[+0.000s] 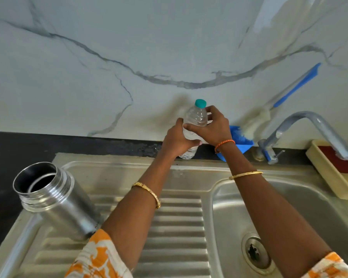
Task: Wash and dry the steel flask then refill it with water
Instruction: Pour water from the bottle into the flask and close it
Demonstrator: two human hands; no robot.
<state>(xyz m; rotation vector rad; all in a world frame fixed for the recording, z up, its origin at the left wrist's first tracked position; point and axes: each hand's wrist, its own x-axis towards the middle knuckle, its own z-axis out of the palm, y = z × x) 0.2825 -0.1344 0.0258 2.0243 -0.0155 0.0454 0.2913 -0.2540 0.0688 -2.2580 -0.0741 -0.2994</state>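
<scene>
The steel flask [54, 199] stands uncapped on the left of the ribbed draining board [179, 227], its mouth open upward. Behind the sink, against the marble wall, a clear plastic water bottle [196, 119] with a teal cap [200, 103] is upright on the dark counter. My left hand [176, 140] grips the bottle's lower body. My right hand [213, 127] holds its upper part just below the cap. Both arms reach forward over the draining board, well away from the flask.
The steel sink basin [289, 217] with its drain [256, 252] lies at right, under a chrome tap [309, 125]. A blue dish with a brush [239, 141] sits behind my right wrist. A cream soap tray [333, 169] rests on the sink's right rim.
</scene>
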